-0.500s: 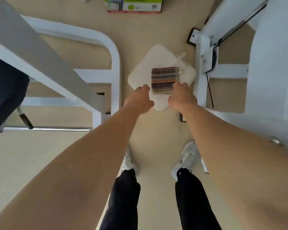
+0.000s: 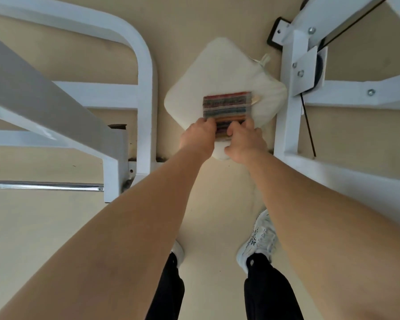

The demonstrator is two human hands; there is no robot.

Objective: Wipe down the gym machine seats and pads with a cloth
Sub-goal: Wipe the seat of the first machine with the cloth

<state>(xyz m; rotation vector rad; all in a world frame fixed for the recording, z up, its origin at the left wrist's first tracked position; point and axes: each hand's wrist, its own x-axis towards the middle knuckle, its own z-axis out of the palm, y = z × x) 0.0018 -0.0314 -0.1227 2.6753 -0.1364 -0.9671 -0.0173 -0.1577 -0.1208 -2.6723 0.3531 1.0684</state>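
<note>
A folded, multicoloured striped cloth (image 2: 228, 107) lies on a cream square seat pad (image 2: 219, 68) that sits low between two white machine frames. My left hand (image 2: 198, 137) grips the cloth's near left edge, fingers curled over it. Beside it, my right hand (image 2: 244, 142) pinches the near right edge. Both hands cover the cloth's near strip and the pad's near corner.
A white curved tube frame (image 2: 146, 72) stands left of the pad, with a grey slanted beam (image 2: 44, 93) and a chrome bar (image 2: 44, 186). A white upright with bolts and a black cable (image 2: 308, 125) stands right. My white shoes (image 2: 260, 239) are on the beige floor.
Both hands have moved inward from the cloth's near corners and now grip its near edge. The view has come closer to the pad.
</note>
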